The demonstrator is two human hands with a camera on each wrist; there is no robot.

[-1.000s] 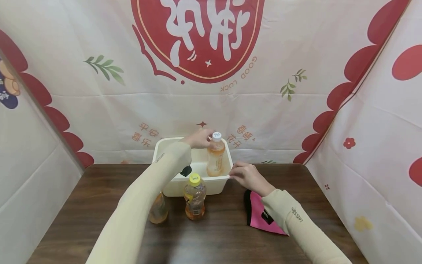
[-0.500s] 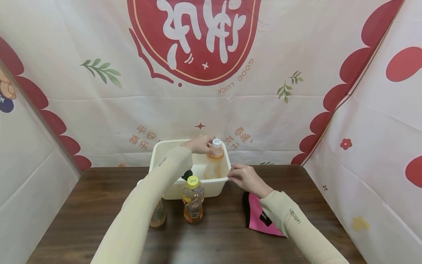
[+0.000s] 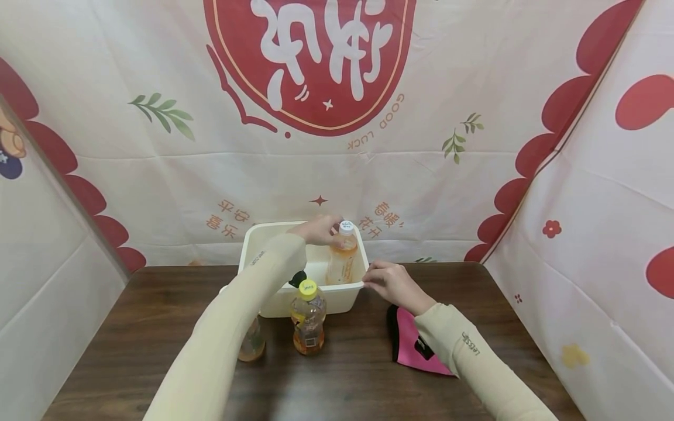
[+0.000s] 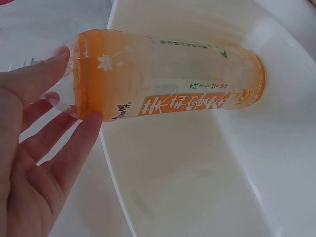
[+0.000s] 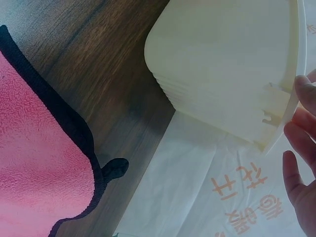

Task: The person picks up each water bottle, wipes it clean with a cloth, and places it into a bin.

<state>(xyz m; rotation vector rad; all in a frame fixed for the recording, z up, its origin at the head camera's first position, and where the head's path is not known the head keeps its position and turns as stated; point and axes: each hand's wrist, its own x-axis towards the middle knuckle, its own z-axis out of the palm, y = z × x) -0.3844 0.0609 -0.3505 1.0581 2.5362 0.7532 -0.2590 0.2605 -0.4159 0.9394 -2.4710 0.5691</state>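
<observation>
My left hand (image 3: 317, 229) grips a clear plastic drink bottle (image 3: 342, 264) just below its white cap. In the left wrist view, thumb and fingers close around the bottle's (image 4: 163, 74) shoulder, above its orange label with white characters. The bottle stands inside the right end of a white plastic bin (image 3: 310, 301), its base down at the bin floor. At the bin's right front corner my right hand (image 3: 392, 285) pinches the rim. The right wrist view has the thumb and fingertips on the bin's (image 5: 222, 59) edge.
In front of the bin stands a bottle with a yellow cap (image 3: 309, 321). Another bottle (image 3: 253, 344) is partly hidden by my left forearm. A pink cloth with black edging (image 3: 418, 345) lies under my right forearm. A printed curtain (image 3: 337, 169) hangs behind the table (image 3: 158, 327).
The bottle in my left hand has come slightly down and to the right within the bin. The whole head view has shifted a little. My right hand keeps its hold on the rim.
</observation>
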